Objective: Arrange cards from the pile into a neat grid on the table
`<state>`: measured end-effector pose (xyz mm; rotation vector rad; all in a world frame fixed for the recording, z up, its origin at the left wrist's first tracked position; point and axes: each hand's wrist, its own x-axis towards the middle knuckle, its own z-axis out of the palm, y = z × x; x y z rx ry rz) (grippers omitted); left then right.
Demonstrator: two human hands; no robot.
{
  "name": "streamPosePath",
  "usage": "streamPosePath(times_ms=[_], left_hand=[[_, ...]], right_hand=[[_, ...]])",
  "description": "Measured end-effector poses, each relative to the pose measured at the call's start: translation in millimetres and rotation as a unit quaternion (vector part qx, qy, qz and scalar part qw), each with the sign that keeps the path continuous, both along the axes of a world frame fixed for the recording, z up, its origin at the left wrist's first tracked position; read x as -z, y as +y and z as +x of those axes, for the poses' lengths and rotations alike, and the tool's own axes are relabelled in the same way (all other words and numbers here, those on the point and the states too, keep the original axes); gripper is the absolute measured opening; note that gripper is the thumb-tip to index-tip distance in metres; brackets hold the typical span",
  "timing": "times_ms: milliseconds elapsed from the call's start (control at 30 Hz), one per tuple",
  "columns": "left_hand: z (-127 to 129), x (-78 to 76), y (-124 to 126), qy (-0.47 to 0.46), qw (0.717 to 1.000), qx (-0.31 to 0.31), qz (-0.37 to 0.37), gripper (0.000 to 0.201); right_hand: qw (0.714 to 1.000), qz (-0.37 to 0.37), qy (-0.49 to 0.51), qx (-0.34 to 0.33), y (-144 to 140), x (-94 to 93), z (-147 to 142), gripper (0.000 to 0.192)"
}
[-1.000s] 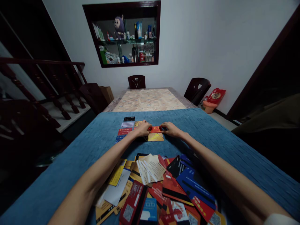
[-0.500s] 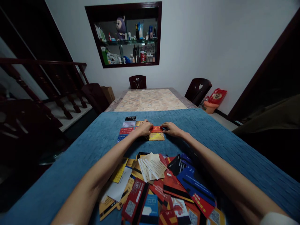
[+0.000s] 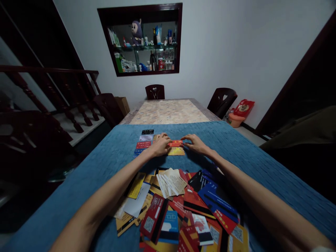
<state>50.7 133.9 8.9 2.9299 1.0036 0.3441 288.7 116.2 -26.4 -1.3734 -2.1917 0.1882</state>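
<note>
A red card (image 3: 175,143) lies flat just beyond a yellow card (image 3: 176,151) on the blue cloth (image 3: 105,168). At its left end are the curled fingers of my left hand (image 3: 161,144), closed on the edge. My right hand (image 3: 195,144) pinches near the right end, thumb and fingertips at the corner. Left of my left hand runs a column of cards: a black card (image 3: 147,132), a pale card (image 3: 145,138), a red-and-white card (image 3: 143,145) and a blue card (image 3: 139,152). My left hand partly hides other cards beside them.
Between my forearms spreads a loose pile of overlapping cards (image 3: 170,203). Past the cloth is the patterned tabletop (image 3: 173,110), with dark chairs (image 3: 154,92) around it. A wall niche (image 3: 141,73) holds bottles and a purple plush toy (image 3: 136,31).
My view has shifted slightly. Both hands stay at the ends of the red card. My right fingers have moved slightly outward, baring more of its right end.
</note>
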Motion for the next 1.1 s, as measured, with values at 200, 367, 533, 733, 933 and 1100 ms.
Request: streamPosePath(times_ms=[200,367,533,733,933,1100], left_hand=[[-19,4.7,-32,-0.049,0.999,0.018,0.000,0.040],[-38,8.3,-64,-0.070,0.996,0.044,-0.019,0.042],[-52,8.2,-98,-0.082,0.995,0.041,-0.046,0.040],[-59,14.8,-126,-0.064,0.993,0.050,-0.082,0.044],[-63,19.1,-132,-0.026,0.993,0.069,-0.090,0.049],[-61,17.8,-136,-0.027,0.993,0.084,-0.083,0.045]], right_hand=[[0.998,0.053,-0.011,0.019,-30,-3.8,-10,0.025],[0.997,0.075,0.012,0.022,-65,-2.8,-22,0.023],[0.996,0.072,0.043,0.006,-111,-3.8,-41,0.023],[0.996,0.085,-0.001,-0.007,-160,-6.1,-64,0.023],[0.994,0.093,-0.052,-0.027,-178,-1.8,-72,0.028],[0.994,0.070,-0.066,-0.050,-181,-3.4,-74,0.029]])
